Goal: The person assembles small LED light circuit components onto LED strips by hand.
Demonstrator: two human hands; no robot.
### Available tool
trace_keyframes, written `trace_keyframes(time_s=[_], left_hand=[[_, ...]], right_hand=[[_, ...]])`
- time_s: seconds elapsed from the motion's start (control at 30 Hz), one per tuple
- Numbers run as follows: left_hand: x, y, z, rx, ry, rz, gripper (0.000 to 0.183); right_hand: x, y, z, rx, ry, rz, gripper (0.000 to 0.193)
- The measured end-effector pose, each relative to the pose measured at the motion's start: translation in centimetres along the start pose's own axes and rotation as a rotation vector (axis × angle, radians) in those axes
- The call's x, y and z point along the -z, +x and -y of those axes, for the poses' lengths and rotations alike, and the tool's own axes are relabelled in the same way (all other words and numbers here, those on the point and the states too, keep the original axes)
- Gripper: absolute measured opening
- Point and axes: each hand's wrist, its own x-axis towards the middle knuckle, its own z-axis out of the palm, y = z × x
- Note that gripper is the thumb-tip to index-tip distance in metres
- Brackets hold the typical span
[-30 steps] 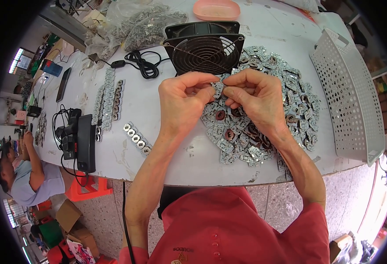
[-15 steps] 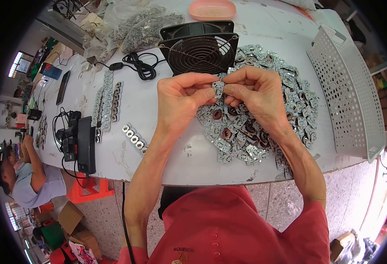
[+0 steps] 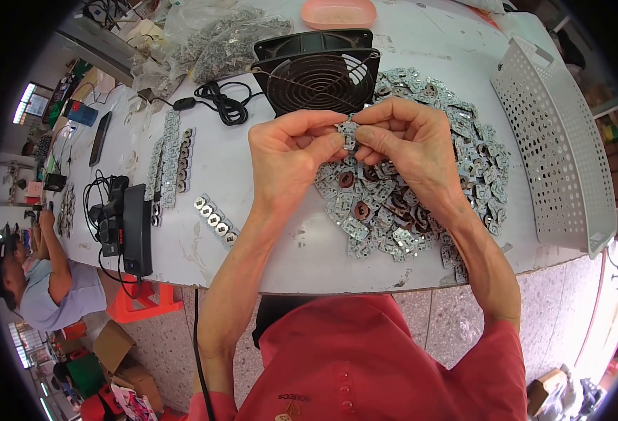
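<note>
Between the fingertips of both hands is a small silvery metal plate part (image 3: 349,135), held up in front of the fan. My left hand (image 3: 291,156) pinches its left side with thumb and forefinger. The right edge is pinched by my right hand (image 3: 406,144), whose other fingers curl under. Beneath and to the right of my hands spreads a pile of similar metal parts (image 3: 410,242), some with brown round pieces (image 3: 361,210). A short row of parts with white round centres (image 3: 215,221) lies left of my left forearm.
A black fan (image 3: 317,81) stands just beyond my hands. To the right is a white perforated basket (image 3: 554,154). Further left lie strips of joined parts (image 3: 170,161), a black power adapter (image 3: 137,231) and coiled cable (image 3: 226,105). Bagged parts (image 3: 242,45) and a pink tray (image 3: 338,14) sit behind.
Both hands stay at nearly the same spot with the metal part between them. The part and fingertips have shifted only slightly. The whole view has moved a little.
</note>
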Motion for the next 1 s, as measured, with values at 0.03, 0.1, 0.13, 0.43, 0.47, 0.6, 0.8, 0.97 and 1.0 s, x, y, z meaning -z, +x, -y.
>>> trace_keyframes(time_s=[0.03, 0.1, 0.13, 0.43, 0.47, 0.6, 0.8, 0.97, 1.0], left_hand=[[-0.1, 0.0, 0.1, -0.013, -0.010, -0.005, 0.019], [-0.2, 0.0, 0.2, -0.027, -0.019, -0.013, 0.019], [-0.2, -0.1, 0.3, -0.054, 0.035, -0.010, 0.020], [-0.3, -0.1, 0.3, -0.076, 0.063, 0.015, 0.019], [-0.2, -0.1, 0.2, -0.061, 0.055, 0.019, 0.019], [0.0, 0.0, 0.0, 0.007, 0.008, 0.014, 0.018], [0.2, 0.0, 0.0, 0.034, 0.022, 0.039, 0.018], [0.4, 0.0, 0.0, 0.009, 0.066, 0.056, 0.017], [0.4, 0.0, 0.0, 0.010, 0.066, 0.055, 0.017]], right_hand=[[0.0, 0.0, 0.1, 0.001, 0.000, 0.000, 0.009], [0.0, -0.1, 0.2, -0.021, -0.004, 0.002, 0.010], [0.1, 0.0, 0.1, -0.020, -0.004, 0.004, 0.010], [0.2, 0.3, -0.9, 0.069, -0.099, -0.027, 0.008], [0.2, 0.3, -0.8, 0.057, -0.109, -0.034, 0.008], [0.0, 0.3, -0.4, -0.006, -0.078, -0.039, 0.009], [0.0, 0.2, 0.0, -0.050, -0.068, -0.040, 0.009], [-0.1, 0.3, 0.0, -0.061, -0.101, -0.022, 0.009], [-0.1, 0.3, 0.0, -0.063, -0.102, -0.008, 0.008]])
